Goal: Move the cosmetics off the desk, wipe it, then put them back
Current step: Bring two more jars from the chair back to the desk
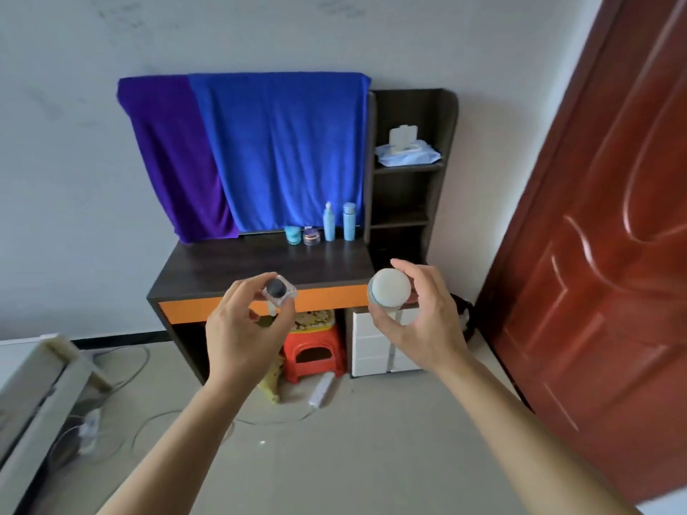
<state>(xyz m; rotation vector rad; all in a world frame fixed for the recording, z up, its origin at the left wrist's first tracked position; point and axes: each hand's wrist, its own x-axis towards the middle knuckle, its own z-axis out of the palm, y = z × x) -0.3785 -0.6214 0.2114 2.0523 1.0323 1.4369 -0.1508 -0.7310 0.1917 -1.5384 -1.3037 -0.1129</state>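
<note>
The bare left forearm comes up from the bottom edge, and the left hand (241, 328) is raised with its back to the camera. Its thumb and curled fingers pinch a small square bottle (279, 291) of clear glass with a round dark cap, held upright in the air in front of the desk's front edge. To the right, the right hand (420, 321) is at about the same height, its fingers curved round the side of a white container (390, 289) with a smooth, round, matt lid facing the camera.

Beyond the hands stands the desk (223, 269), dark wood grain with a glossy orange drawer front (327, 299). A purple towel (174, 158) and a blue towel (286, 150), both soft and plush, hang side by side over its upright back panel. At the back right of the desktop four cosmetics stand in a row: a squat teal jar (292, 235), a purple jar (311, 236), a pale blue pump bottle (329, 226) and a pale blue cylindrical bottle (349, 221).

Under the desk are a red plastic stool (314, 353) and a white drawer unit (375, 347). The dark shelf tower (409, 187) on the desk's right carries a soft pack of wet wipes (407, 152). A panelled red-brown door (602, 236) fills the right edge.
</note>
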